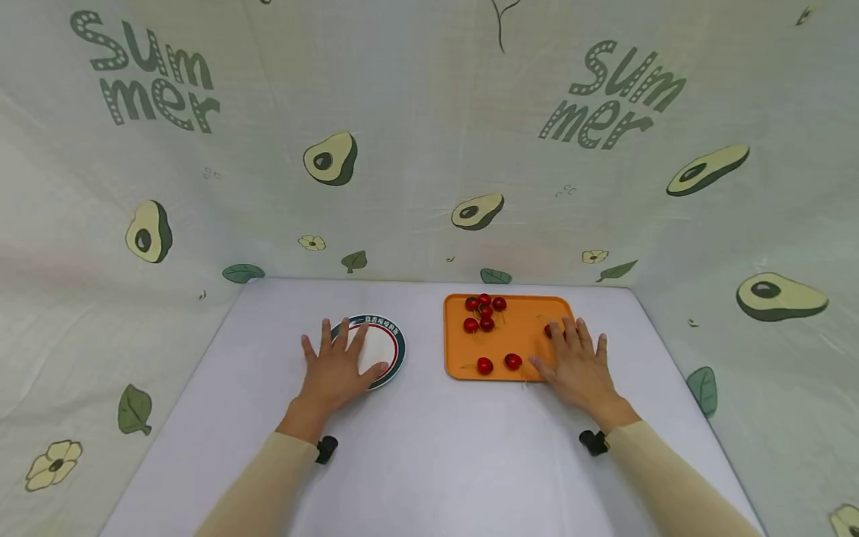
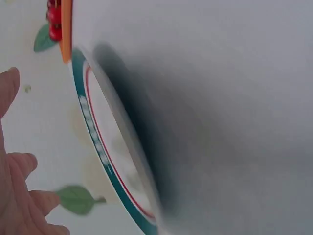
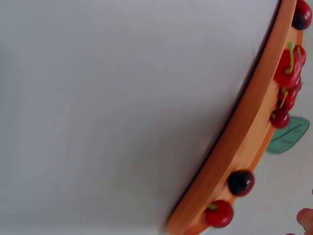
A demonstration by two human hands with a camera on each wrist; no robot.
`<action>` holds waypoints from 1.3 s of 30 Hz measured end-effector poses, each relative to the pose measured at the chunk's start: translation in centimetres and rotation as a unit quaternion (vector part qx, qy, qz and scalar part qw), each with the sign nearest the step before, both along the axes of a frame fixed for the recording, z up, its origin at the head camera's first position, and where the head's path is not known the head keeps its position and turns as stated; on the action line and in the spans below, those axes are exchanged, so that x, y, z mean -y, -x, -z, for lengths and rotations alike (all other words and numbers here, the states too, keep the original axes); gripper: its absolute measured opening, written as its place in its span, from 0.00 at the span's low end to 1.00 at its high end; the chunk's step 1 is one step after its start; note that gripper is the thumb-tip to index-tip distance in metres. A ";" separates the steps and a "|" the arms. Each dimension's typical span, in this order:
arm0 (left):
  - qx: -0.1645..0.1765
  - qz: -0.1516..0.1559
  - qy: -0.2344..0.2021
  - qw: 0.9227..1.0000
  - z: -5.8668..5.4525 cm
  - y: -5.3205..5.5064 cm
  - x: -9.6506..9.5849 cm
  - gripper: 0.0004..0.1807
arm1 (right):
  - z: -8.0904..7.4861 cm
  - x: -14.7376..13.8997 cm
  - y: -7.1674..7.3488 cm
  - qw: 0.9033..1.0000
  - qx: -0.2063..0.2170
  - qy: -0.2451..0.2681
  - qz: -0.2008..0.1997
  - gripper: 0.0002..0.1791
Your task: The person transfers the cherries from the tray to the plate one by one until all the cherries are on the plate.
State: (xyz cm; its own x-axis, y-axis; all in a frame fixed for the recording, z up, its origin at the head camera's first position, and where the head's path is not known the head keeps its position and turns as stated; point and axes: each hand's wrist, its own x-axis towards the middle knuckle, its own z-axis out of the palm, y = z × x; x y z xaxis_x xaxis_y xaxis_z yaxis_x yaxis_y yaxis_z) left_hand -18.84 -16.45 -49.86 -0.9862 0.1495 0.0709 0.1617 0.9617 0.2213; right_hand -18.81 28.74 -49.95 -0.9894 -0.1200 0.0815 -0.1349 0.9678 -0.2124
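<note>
Evenly, two sleeved forearms (image 1: 251,488) reach forward over a white table (image 1: 429,462), fingers spread wide, holding nothing.
Over the orange tray's (image 1: 520,328) near right corner lies the right hand (image 1: 577,369); over the plate's (image 1: 381,347) left part, the left hand (image 1: 335,377), contact unclear. Right wrist view shows two cherries (image 3: 219,213) at the tray's right end, mostly finger-hidden in the head view.

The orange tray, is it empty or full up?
Not empty, but not full: red cherries lie in the orange tray, several bunched toward its far left, with bare orange showing.
</note>
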 end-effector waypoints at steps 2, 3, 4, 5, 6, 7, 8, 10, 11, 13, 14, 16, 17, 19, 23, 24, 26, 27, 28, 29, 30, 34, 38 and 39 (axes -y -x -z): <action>-0.004 0.018 0.001 1.000 0.0 0.4 -1.7 0.49 | 0.0 -1.2 0.0 1.000 0.005 -0.001 0.006 0.53; -0.001 0.026 0.008 1.000 0.1 0.6 -2.7 0.49 | 0.2 -1.9 0.1 1.000 0.009 -0.003 0.011 0.53; 0.005 0.034 0.016 0.999 0.1 0.8 -3.8 0.49 | 0.3 -2.5 0.1 1.000 0.013 -0.005 0.016 0.54; 0.011 0.041 0.023 0.999 0.2 1.1 -4.8 0.49 | 0.4 -3.2 0.0 1.000 0.018 -0.008 0.020 0.54; 0.021 0.048 0.032 0.998 0.2 1.3 -5.8 0.50 | 0.6 -3.8 0.0 0.999 0.025 -0.007 0.025 0.54; 0.025 0.057 0.039 0.997 0.4 1.5 -6.8 0.49 | 0.8 -4.3 0.0 0.999 0.033 -0.007 0.029 0.54; 0.032 0.066 0.049 0.996 0.6 1.6 -7.8 0.49 | 1.0 -4.8 -0.1 0.999 0.042 -0.007 0.032 0.55; 0.045 0.084 0.061 0.994 1.0 1.8 -9.5 0.48 | 1.6 -5.5 -0.1 0.997 0.064 -0.002 0.036 0.56; 0.050 0.092 0.063 0.993 1.3 2.0 -10.2 0.48 | 1.9 -5.7 0.0 0.997 0.075 -0.002 0.035 0.56; 0.063 0.108 0.072 0.990 1.9 2.0 -11.5 0.47 | 2.6 -6.1 0.1 0.995 0.096 -0.001 0.031 0.57; 0.071 0.114 0.078 0.988 2.1 2.0 -12.0 0.47 | 2.9 -6.2 0.1 0.994 0.104 -0.001 0.028 0.57; 0.088 0.121 0.084 0.985 2.5 1.9 -12.9 0.48 | 3.4 -6.3 0.3 0.993 0.113 -0.002 0.019 0.57; 0.092 0.122 0.087 0.984 2.6 1.9 -13.2 0.48 | 3.5 -6.4 0.3 0.993 0.115 -0.004 0.017 0.57; 0.101 0.124 0.094 0.983 2.7 1.9 -13.7 0.48 | 3.5 -6.5 0.4 0.993 0.118 -0.007 0.014 0.56; 0.110 0.122 0.090 0.982 2.5 2.1 -14.2 0.47 | 3.1 -6.4 0.5 0.993 0.121 0.000 0.013 0.56; 0.112 0.121 0.090 0.982 2.4 2.1 -14.2 0.47 | 3.1 -6.4 0.5 0.993 0.121 0.003 0.012 0.56; 0.114 0.117 0.094 0.982 2.4 1.8 -14.0 0.47 | 3.1 -6.0 0.4 0.993 0.121 0.006 0.007 0.56; 0.114 0.116 0.097 0.982 2.4 1.6 -13.8 0.47 | 3.2 -5.8 0.3 0.993 0.119 0.003 0.004 0.56; 0.115 0.115 0.100 0.982 2.5 1.5 -13.6 0.47 | 3.3 -5.7 0.2 0.993 0.117 0.002 0.002 0.56; 0.114 0.115 0.105 0.981 2.6 1.3 -13.5 0.47 | 3.4 -5.5 0.0 0.994 0.112 -0.002 -0.001 0.56; 0.114 0.115 0.107 0.981 2.6 1.0 -13.3 0.47 | 3.5 -5.3 -0.3 0.994 0.107 -0.008 -0.002 0.56; 0.108 0.124 0.115 0.980 2.7 0.1 -12.5 0.47 | 3.7 -4.6 -1.5 0.996 0.089 -0.019 -0.006 0.56; 0.102 0.130 0.126 0.978 2.6 -1.1 -11.5 0.47 | 3.7 -3.8 -2.7 0.997 0.080 -0.022 -0.013 0.56; 0.100 0.130 0.131 0.978 2.5 -1.3 -11.3 0.47 | 3.7 -3.6 -2.9 0.997 0.078 -0.022 -0.015 0.56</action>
